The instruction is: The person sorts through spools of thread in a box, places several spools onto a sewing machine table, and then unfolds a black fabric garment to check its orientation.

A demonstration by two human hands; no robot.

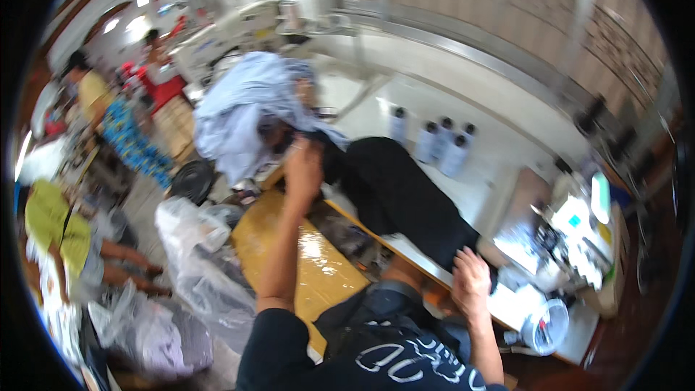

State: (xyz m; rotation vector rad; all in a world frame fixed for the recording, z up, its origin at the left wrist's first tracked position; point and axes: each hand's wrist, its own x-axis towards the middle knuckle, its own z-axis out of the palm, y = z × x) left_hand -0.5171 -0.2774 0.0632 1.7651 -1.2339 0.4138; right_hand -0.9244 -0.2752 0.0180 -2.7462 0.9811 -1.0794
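Observation:
A long piece of black cloth (pixel 405 192) lies stretched across the white worktable in front of me. At its left end, beside the heap of light blue cloth, my left hand (pixel 302 168) is closed on it; the hand is slightly blurred and its fingertips are hidden. The right end reaches the near table edge, where my right hand (pixel 472 279) grips it with bent fingers. Between the two hands the cloth bulges away from me toward the far side. The light blue heap (pixel 250 108) stands high just past my left hand.
Several thread cones (pixel 439 143) with dark tops stand behind the cloth. A sewing machine (pixel 579 224) occupies the right side, near a clear plastic tub (pixel 544 327). Below left are a shiny yellow-brown surface (pixel 304 253) and plastic bags (pixel 195 246). Two people (pixel 61 224) are farther left.

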